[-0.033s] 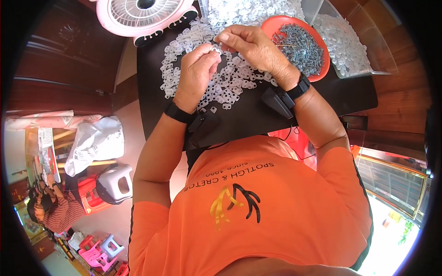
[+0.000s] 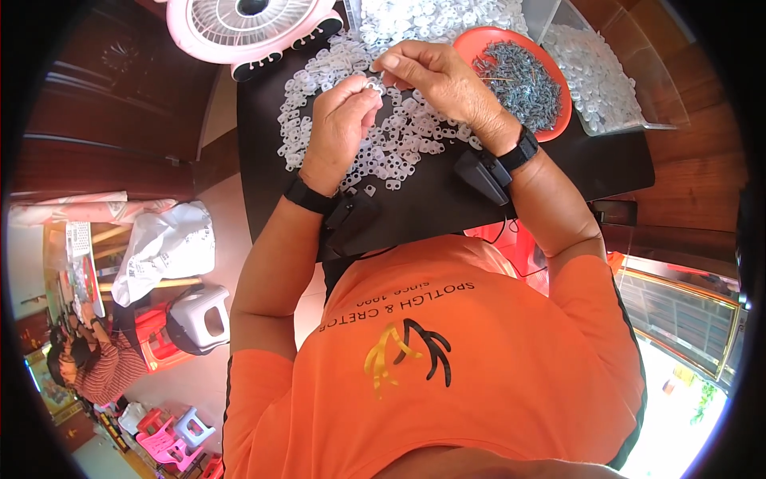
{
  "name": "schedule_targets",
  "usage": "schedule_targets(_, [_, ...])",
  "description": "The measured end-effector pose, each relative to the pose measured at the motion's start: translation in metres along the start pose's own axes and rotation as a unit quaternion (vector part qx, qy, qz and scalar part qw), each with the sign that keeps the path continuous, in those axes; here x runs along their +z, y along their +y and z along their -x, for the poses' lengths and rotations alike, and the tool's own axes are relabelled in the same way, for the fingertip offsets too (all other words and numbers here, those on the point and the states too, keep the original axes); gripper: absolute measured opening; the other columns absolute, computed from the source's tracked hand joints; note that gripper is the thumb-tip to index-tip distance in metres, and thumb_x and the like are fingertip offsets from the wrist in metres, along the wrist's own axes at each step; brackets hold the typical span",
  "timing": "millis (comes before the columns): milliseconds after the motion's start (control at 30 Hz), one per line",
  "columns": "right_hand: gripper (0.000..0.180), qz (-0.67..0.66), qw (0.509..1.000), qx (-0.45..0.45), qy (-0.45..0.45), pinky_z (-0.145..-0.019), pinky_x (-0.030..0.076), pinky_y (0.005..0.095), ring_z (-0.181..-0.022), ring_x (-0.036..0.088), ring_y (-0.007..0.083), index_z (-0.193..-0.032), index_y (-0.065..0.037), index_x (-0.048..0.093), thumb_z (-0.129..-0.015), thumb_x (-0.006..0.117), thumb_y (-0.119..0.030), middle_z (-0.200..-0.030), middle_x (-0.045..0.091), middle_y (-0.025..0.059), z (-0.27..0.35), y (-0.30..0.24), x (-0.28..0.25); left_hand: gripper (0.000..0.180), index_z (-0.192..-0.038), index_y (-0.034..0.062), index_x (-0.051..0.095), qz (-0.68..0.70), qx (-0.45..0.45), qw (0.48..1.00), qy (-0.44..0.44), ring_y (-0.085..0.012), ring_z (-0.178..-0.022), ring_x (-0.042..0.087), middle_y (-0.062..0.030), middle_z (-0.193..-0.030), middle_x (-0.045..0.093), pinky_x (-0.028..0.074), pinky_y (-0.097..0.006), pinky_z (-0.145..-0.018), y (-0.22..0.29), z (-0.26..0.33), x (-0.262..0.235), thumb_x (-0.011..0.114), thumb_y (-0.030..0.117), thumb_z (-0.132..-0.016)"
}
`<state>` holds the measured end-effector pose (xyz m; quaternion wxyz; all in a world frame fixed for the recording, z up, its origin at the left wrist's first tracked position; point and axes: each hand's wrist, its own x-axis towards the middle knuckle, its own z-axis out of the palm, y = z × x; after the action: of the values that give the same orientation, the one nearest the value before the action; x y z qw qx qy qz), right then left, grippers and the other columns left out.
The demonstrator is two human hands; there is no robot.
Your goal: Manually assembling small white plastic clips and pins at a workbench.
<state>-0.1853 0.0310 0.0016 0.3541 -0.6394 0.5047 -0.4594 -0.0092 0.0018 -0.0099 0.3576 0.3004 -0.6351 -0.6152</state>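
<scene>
My left hand (image 2: 341, 120) is closed in a pinch on a small white plastic clip (image 2: 375, 86) above the pile. Just to its right, my right hand (image 2: 437, 80) pinches with thumb and forefinger close to that clip; what sits between those fingertips is too small to make out. Beneath both hands, many loose white clips (image 2: 391, 166), each with a dark-looking hole, lie spread over the dark table (image 2: 415, 207). To the right of my right hand stands a red-orange plate (image 2: 569, 104) heaped with small grey metal nails or screws (image 2: 523, 84).
A clear bin (image 2: 650, 126) of white pieces stands right of the plate. More white pieces (image 2: 439, 20) fill a container at the back. A pink fan (image 2: 254, 48) stands back left. Black devices (image 2: 483, 177) hang at my wrists with cables. Stools (image 2: 199, 319) and another person (image 2: 104, 363) are far left.
</scene>
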Motion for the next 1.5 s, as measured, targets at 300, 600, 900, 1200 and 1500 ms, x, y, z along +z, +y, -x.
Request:
schedule_targets(300, [0.015, -0.016, 0.998, -0.047, -0.029, -0.072, 0.045, 0.0226, -0.076, 0.054, 0.0065, -0.096, -0.002, 0.063, -0.088, 0.061, -0.014, -0.08, 0.062, 0.0003, -0.001, 0.002, 0.0, 0.019, -0.072, 0.001, 0.055, -0.004, -0.003, 1.0, -0.007, -0.005, -0.052, 0.039, 0.0012, -0.059, 0.047, 0.03, -0.02, -0.045, 0.001, -0.003, -0.003, 0.053, 0.016, -0.084])
schedule_targets(600, [0.02, 0.063, 0.997, -0.039, -0.03, -0.067, 0.043, 0.0226, -0.072, 0.05, 0.0069, -0.09, 0.001, 0.057, -0.092, 0.055, -0.019, -0.074, 0.055, -0.001, 0.002, 0.002, 0.004, 0.019, -0.072, 0.0002, 0.055, -0.004, 0.004, 1.0, -0.011, -0.0054, -0.055, 0.041, 0.0004, -0.061, 0.048, 0.031, -0.021, -0.048, 0.001, -0.001, -0.003, 0.051, 0.014, -0.085])
schedule_targets(900, [0.02, 0.136, 0.989, -0.051, -0.023, -0.059, 0.04, 0.0247, -0.064, 0.044, 0.0076, -0.088, -0.001, 0.058, -0.092, 0.055, -0.021, -0.067, 0.05, 0.0004, 0.007, -0.005, 0.005, 0.019, -0.07, -0.0008, 0.053, -0.004, 0.004, 1.0, -0.001, -0.0062, -0.055, 0.042, -0.0007, -0.061, 0.049, 0.032, -0.022, -0.049, 0.004, 0.002, 0.003, 0.051, 0.013, -0.084])
schedule_targets(1200, [0.03, 0.11, 0.992, -0.057, 0.016, -0.06, 0.046, 0.0327, -0.061, 0.058, 0.0212, -0.088, -0.005, 0.064, -0.09, 0.056, -0.034, -0.069, 0.061, 0.0106, -0.002, 0.007, 0.0, 0.025, -0.072, 0.0039, 0.055, -0.028, -0.012, 1.0, 0.002, -0.0056, -0.048, 0.039, 0.0015, -0.058, 0.046, 0.029, -0.02, -0.045, -0.003, -0.002, -0.001, 0.05, 0.023, -0.087])
schedule_targets(1500, [0.016, 0.398, 0.901, -0.172, 0.011, -0.076, 0.048, 0.037, -0.089, 0.058, 0.0282, -0.093, -0.008, 0.067, -0.08, 0.062, -0.016, -0.09, 0.062, 0.0081, -0.003, 0.018, 0.012, 0.023, -0.069, 0.0031, 0.056, 0.037, 0.004, 0.996, 0.084, -0.0077, -0.048, 0.041, -0.001, -0.058, 0.049, 0.031, -0.021, -0.046, -0.003, -0.01, -0.023, 0.051, 0.02, -0.085])
